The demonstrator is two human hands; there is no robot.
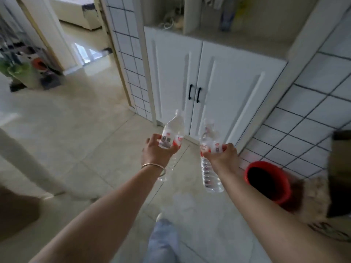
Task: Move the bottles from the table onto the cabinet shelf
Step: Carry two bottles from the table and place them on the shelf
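Note:
My left hand (154,149) grips a clear water bottle (173,130) with a red and white label, its cap pointing up and away from me. My right hand (221,155) grips a second clear bottle (210,164) of the same kind around its label, its ribbed lower half hanging below the hand. Both arms reach forward over the floor. Ahead stands the white cabinet (218,76) with two shut doors and black handles. Its open shelf (237,37) lies above the doors. A bangle circles my left wrist.
A red bucket (267,182) stands on the floor at the right, against the white tiled wall (303,120). A cardboard box (340,177) is at the far right edge. A doorway (81,40) opens at the upper left. Several items lie at the shelf's back. My leg (163,242) shows below.

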